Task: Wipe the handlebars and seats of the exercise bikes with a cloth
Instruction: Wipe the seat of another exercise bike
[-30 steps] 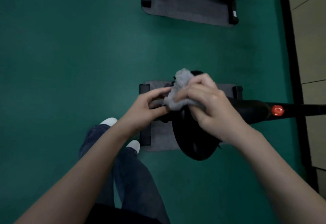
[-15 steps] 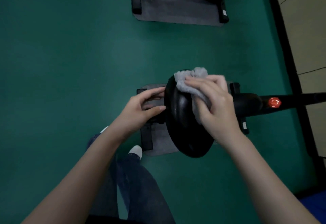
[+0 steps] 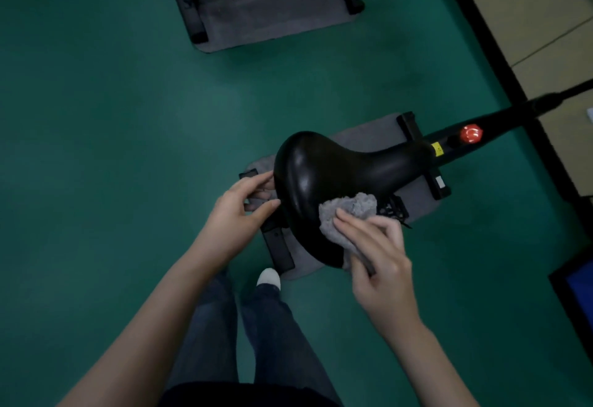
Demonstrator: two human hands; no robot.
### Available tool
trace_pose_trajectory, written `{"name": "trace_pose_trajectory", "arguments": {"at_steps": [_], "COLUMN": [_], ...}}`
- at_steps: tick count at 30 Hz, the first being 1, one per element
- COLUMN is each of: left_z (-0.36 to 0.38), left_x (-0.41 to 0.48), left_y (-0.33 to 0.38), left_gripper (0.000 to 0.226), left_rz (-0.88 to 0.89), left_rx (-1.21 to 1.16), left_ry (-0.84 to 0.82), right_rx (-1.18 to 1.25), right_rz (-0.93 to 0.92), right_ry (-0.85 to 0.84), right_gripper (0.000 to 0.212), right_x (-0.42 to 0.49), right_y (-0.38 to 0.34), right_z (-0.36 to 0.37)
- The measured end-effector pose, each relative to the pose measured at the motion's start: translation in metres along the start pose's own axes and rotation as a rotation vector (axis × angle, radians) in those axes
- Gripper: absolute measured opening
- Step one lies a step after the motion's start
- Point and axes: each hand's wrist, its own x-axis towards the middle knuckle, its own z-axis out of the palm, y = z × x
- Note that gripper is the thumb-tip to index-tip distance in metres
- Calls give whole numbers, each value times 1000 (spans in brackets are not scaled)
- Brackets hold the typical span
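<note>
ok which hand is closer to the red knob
Right. The right hand holds the grey cloth against the seat, below-left of the red knob; the left hand grips the seat's wide rear edge, farther left.

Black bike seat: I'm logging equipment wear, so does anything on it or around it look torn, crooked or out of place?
Nothing stands out. The glossy black padded seat shows no tear or dent; the right hand holds a crumpled grey cloth against its near side and the left hand grips its rear edge.
</note>
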Motion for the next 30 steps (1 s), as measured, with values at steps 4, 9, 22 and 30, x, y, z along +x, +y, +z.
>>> {"name": "trace_pose_trajectory", "arguments": {"at_steps": [4,9,22,30], "left_z": [-17,-43,-34,61], "left_x": [4,9,21,-30], "left_y": [15,37,93,120], "left_gripper": [35,24,22,21], "left_rz": [-15,51,273,357], "left_rx": [119,229,421,449], "left_ry": [-68,-162,-433,-645], "right_rx": [-47,7,147,288], "right_rz": [184,467,713,921], "right_ry": [108,324,670,886], "right_gripper": [46,36,30,32], "right_x": [0,9,-2,-88], "right_y": [-12,-44,-93,-65], "right_z": [-3,-8,-40,-86]}}
